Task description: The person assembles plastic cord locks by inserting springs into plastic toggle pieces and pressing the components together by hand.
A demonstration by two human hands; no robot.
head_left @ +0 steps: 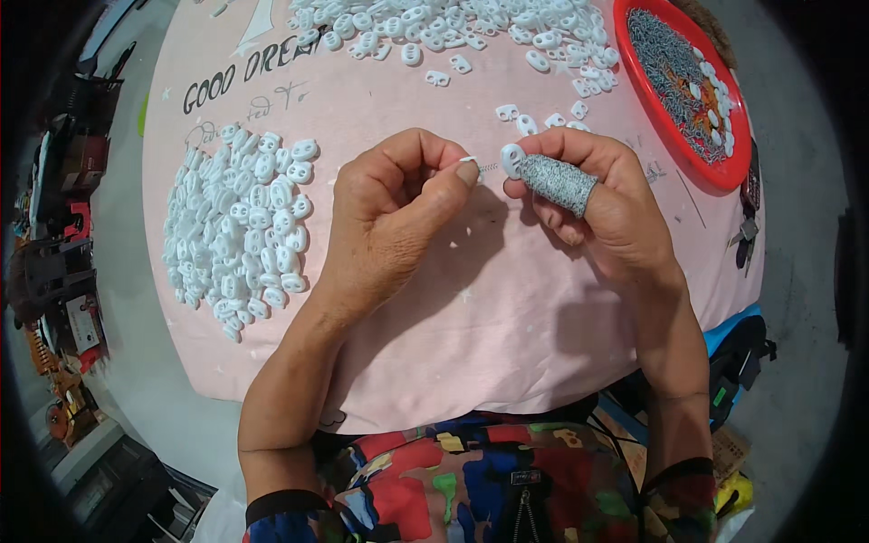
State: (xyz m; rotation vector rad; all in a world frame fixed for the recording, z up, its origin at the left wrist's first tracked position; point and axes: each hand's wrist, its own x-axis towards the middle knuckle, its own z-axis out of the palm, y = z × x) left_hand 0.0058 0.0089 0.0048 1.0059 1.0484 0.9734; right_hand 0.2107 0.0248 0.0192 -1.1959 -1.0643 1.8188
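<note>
My left hand (403,204) is closed, thumb and forefinger pinching a small white plastic piece (468,159). A thin metal spring (489,166) runs from those fingertips toward my right hand. With its thumb in a grey knitted finger sleeve (557,184), my right hand (625,208) grips a white oval two-hole cord lock part (512,160). The spring's end lies close to this part; whether it sits inside, I cannot make out. Several similar white parts (527,124) lie just beyond my right fingers.
A heap of white two-hole parts (240,222) lies to the left, and more parts (434,23) spread along the far side. At the far right, a red basin (720,181) holds many small springs and some white pieces. Everything lies on a pink cloth (453,362). Keys (745,237) lie at the right edge.
</note>
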